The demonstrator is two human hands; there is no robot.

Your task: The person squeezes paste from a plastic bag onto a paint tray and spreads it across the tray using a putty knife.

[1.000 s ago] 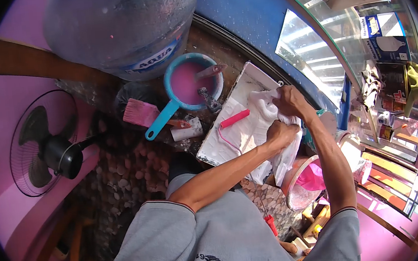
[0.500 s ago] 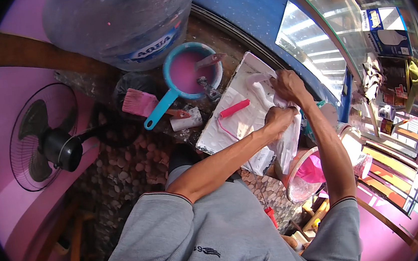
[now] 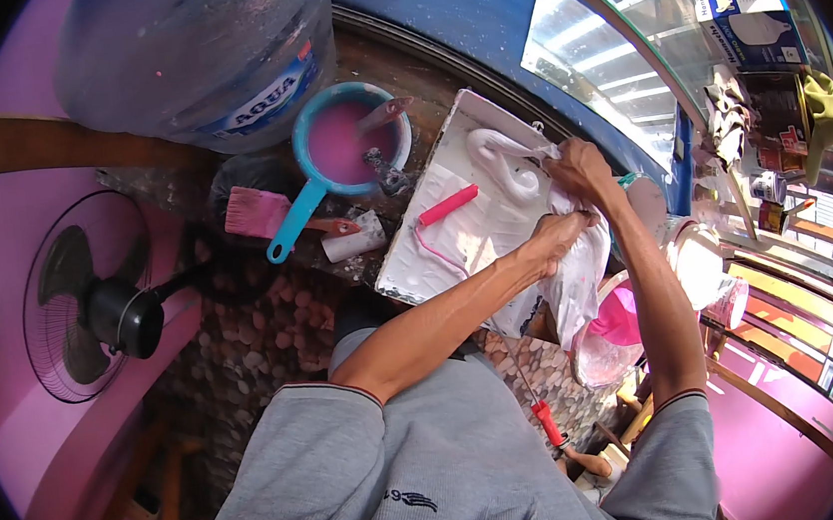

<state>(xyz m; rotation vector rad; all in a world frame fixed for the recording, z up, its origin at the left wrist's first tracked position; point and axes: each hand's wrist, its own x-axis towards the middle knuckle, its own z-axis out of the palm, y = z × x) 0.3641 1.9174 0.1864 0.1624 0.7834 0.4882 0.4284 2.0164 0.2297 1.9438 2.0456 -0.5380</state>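
Observation:
Both hands are closed on a crumpled white plastic bag (image 3: pixel 572 290) over the right side of a white paint tray (image 3: pixel 406 256). My left hand (image 3: pixel 560 243) pinches it lower down, with loose plastic hanging below toward the floor. A little farther away, my right hand (image 3: pixel 580 170) grips its upper part; the fingertips are partly hidden. In the tray, left of my hands, lies a small paint roller with a pink sleeve (image 3: pixel 448 205). A curled white strip (image 3: pixel 503 163) lies beside my right hand, and whether it belongs to the bag I cannot tell.
A blue dipper (image 3: pixel 315 195) with pink paint and brushes stands left of the tray, near a wide pink brush (image 3: pixel 257 212) and a large water bottle (image 3: pixel 207 60). A fan (image 3: pixel 126 313) is at far left. A bucket (image 3: pixel 594 358) sits below my right forearm.
My hands have shifted slightly apart, with the plastic stretched between them. More of the curled white strip shows in the tray. The whole view has moved a little.

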